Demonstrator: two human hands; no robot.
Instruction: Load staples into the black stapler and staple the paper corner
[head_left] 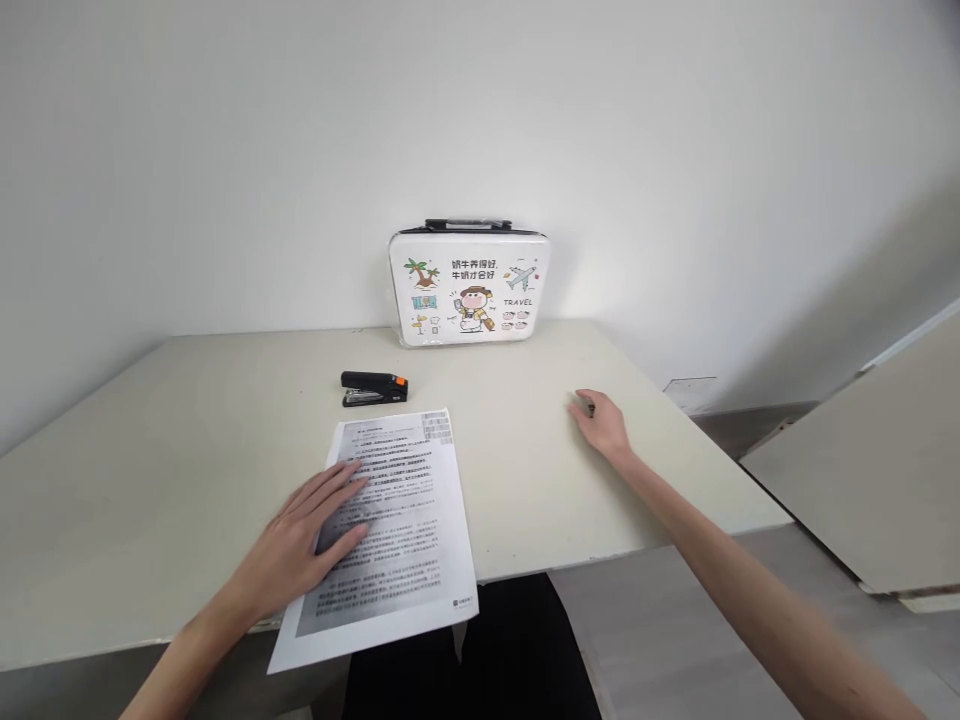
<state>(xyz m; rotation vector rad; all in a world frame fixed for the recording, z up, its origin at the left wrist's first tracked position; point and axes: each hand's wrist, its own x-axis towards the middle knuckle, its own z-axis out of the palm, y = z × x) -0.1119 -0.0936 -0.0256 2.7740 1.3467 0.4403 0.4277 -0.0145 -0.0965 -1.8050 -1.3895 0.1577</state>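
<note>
My left hand (pixel 311 530) lies flat with its fingers spread on the left side of a printed sheet of paper (pixel 409 545). The sheet is covered in rows of dark text on a grey patch, and its lower end hangs over the table's front edge. Just beyond the sheet's top edge, a black stapler (pixel 374 389) with an orange mark rests on its base. Over on the right, my right hand (pixel 601 424) is at the tabletop with its fingers curled together. A small dark bit shows between them, too small to name.
A white carrying case (pixel 472 290) with cartoon prints and a black handle stands upright at the back, against the wall. The pale table (pixel 187 430) ends at a front edge above my dark-clothed lap (pixel 480 660). A pale panel (pixel 862 470) stands beyond the table's right side.
</note>
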